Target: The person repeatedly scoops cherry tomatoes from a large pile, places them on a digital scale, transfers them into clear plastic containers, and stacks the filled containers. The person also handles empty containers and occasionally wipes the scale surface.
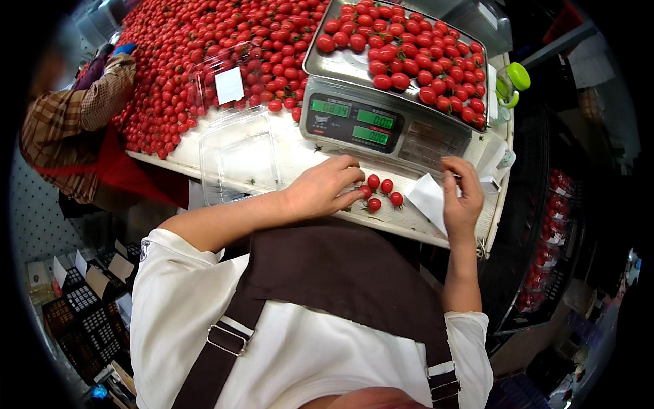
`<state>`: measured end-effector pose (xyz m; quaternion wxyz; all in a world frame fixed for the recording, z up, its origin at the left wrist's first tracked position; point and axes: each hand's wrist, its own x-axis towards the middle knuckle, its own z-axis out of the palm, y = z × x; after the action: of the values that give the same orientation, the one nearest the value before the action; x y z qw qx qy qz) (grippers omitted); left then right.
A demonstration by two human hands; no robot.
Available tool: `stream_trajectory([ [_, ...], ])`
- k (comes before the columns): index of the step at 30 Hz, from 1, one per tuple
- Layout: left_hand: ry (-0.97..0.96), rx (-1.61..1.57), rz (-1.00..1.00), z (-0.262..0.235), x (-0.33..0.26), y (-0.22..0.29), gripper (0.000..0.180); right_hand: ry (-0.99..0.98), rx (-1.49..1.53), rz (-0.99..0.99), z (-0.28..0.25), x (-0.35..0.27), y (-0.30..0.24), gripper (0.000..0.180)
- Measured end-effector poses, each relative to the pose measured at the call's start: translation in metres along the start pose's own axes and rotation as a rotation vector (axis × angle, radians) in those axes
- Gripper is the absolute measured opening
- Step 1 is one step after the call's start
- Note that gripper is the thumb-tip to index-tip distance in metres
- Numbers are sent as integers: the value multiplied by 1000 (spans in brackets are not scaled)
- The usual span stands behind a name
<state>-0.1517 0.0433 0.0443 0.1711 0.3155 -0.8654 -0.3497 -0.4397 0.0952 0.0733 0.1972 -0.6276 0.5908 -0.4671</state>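
Several cherry tomatoes [386, 186] lie in a small group at the front of the white table. My left hand [325, 189] rests on the table beside them, fingers bent and apart, its fingertips at the nearest tomato [366, 192]. My right hand [464, 196] is raised at the table's right side, with thumb and fingers apart. A white sheet of paper [428, 199] lies next to it; whether the hand touches the paper I cannot tell. Behind both hands stands a digital scale [381, 126], its metal tray [334, 61] loaded with tomatoes [409, 58].
A large heap of tomatoes [204, 41] covers the table's back left. An open clear plastic box [238, 157] stands left of the scale; a white card [229, 86] lies by its lid. Another person's sleeve [102, 92] shows at left. A black crate [545, 252] of packed tomatoes stands right.
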Motion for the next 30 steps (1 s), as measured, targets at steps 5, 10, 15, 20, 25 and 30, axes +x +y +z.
stream_trajectory([
  [5,279,86,85,-53,13,1,14,46,-43,-72,-9,36,-8,27],
  [10,595,169,-19,-121,50,-21,17,-61,-156,-274,13,88,-34,37],
  [15,569,376,-2,-136,102,-57,28,-72,-70,-311,42,101,-53,33],
  [20,442,699,-62,-130,134,-71,39,-116,-21,-267,50,93,-52,28],
  [25,450,680,-31,-121,137,-75,35,-122,-58,-262,43,95,-41,26],
  [30,484,613,11,-119,129,-73,26,-125,-8,-237,47,100,-42,24],
])
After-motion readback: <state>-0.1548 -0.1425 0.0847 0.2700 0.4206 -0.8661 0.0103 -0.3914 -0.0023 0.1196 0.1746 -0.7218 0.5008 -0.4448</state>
